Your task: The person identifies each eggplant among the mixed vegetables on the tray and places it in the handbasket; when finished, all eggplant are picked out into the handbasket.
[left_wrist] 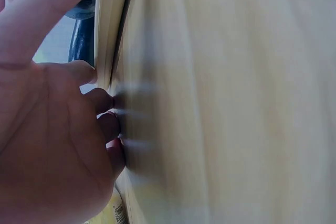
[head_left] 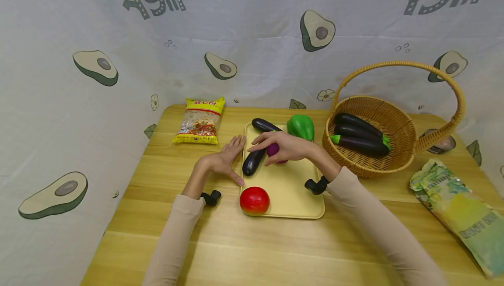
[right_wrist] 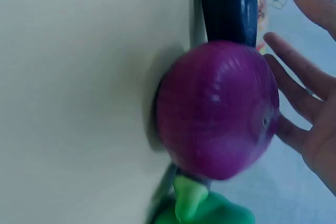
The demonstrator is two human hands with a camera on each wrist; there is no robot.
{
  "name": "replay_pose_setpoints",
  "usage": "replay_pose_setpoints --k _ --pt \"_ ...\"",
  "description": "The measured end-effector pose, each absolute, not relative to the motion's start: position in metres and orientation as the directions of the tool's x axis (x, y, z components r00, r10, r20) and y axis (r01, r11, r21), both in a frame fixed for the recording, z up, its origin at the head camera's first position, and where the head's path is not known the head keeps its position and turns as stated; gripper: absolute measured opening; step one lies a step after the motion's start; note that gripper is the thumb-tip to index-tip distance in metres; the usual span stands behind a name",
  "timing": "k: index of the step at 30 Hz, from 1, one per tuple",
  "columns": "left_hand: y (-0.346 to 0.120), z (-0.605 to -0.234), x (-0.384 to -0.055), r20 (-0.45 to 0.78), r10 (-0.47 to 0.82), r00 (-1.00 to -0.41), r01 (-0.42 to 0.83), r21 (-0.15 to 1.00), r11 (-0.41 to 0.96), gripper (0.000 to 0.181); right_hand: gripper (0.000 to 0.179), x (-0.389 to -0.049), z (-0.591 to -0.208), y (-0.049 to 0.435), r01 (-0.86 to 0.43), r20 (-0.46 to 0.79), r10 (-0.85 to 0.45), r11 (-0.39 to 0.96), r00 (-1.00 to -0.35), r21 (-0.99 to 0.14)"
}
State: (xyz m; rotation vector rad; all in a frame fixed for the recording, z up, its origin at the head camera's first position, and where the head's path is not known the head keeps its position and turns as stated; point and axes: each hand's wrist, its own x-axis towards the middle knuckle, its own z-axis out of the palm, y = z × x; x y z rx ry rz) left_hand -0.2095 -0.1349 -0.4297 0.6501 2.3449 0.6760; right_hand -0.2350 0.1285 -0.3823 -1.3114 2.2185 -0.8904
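Note:
My left hand (head_left: 223,160), fingers spread, rests at the left edge of a pale yellow tray (head_left: 301,194). In the left wrist view its fingertips meet the wooden table beside the tray's rim. Over the tray, my right hand (head_left: 289,144) hovers with loosely bent fingers around a purple onion (right_wrist: 218,109), holding nothing. Under and beside that hand lie two dark eggplants, a nearer eggplant (head_left: 253,163) and a farther eggplant (head_left: 263,124), partly covered by the hand. A green bell pepper (head_left: 300,126) sits at the tray's back right; a red tomato (head_left: 254,201) is on its front left corner.
A wicker basket (head_left: 332,157) with a tall handle holds several eggplants (head_left: 360,145) at the right. Behind it is a small dark-rimmed bowl (head_left: 442,146). A green-yellow packet (head_left: 460,211) lies at the right edge, and a yellow food bag (head_left: 200,122) lies at the back left.

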Motion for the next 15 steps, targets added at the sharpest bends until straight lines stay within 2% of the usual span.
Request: replay_pose_setpoints --k 6,15 --pt "-0.136 -0.429 -0.209 -0.4 0.598 -0.695 0.285 0.61 0.74 0.142 0.05 -0.238 -0.388 0.112 -0.665 -0.026 -0.905 0.332 -0.425 -0.669" --pt "-0.136 -0.431 -0.21 -0.387 0.611 -0.691 0.308 0.607 0.733 0.143 0.04 -0.24 -0.388 0.103 -0.728 -0.032 -0.918 0.335 -0.396 -0.598"
